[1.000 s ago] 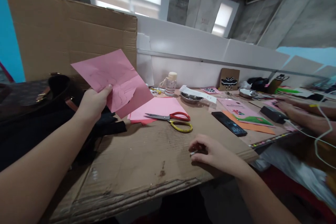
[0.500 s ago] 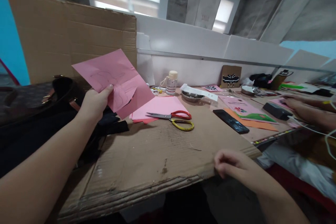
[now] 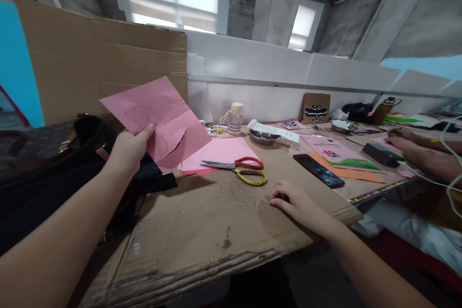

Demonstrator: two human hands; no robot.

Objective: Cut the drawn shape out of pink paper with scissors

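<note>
My left hand (image 3: 132, 148) grips a sheet of pink paper (image 3: 182, 122) by its edge, thumb on top, and holds it tilted above the table. Pencil outlines and a cut slit show on the sheet. My right hand (image 3: 290, 202) is low over the cardboard-covered table (image 3: 187, 231), its fingers curled together beside a thin scrap (image 3: 265, 199). Whether the fingers hold the scrap is hidden. Scissors (image 3: 234, 166) with one red and one yellow handle lie between my hands, partly on a stack of pink paper (image 3: 224, 150).
A dark bag (image 3: 46, 154) sits at the left. Behind the stack stand a capped bottle (image 3: 235, 119) and a metal bowl (image 3: 264, 136). A phone (image 3: 319, 170) and a pink packet (image 3: 335, 149) lie to the right. Another person's hands (image 3: 415, 149) work near a black box (image 3: 382, 153).
My right hand has moved from the table's front edge up and left onto the cardboard, near the thin scrap. The left hand still holds the pink sheet in nearly the same place.
</note>
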